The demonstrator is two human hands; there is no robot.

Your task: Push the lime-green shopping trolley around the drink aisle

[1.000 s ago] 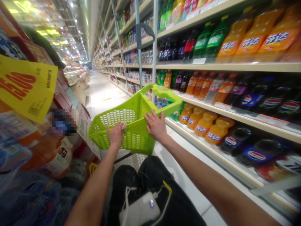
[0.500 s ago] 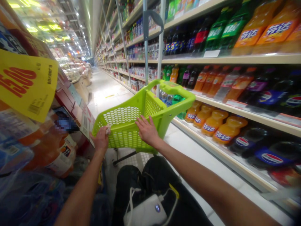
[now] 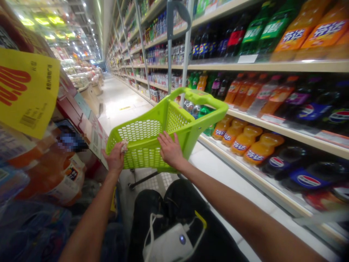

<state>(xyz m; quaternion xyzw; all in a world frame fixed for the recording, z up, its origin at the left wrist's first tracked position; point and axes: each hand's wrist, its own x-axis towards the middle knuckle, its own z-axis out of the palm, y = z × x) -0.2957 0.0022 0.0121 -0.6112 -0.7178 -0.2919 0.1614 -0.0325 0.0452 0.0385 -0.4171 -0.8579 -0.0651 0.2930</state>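
In the head view, a green plastic cart point(image 3: 145, 156), pierced with small holes, stands beside the shelf point(image 3: 272, 66), long axis slanting, handle point(image 3: 204, 97) toward it. The left hand's point(image 3: 115, 157) bent fingers pinch a crumpled wad point(image 3: 124, 146); the right hand's point(image 3: 171, 150) spread fingers overlie the rim point(image 3: 144, 145).

I have room above the near rim of the green shopping cart point(image 3: 144, 146), but its handle point(image 3: 202, 97) partly blocks green bottles point(image 3: 204, 111).

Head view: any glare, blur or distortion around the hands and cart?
Head view: left hand, right hand and green cart fairly legible; head view: aisle floor glares white, ceiling lights blown out; head view: wrapped goods at lower left dark and smeared, shelving slants; head view: pixelated patch at left.
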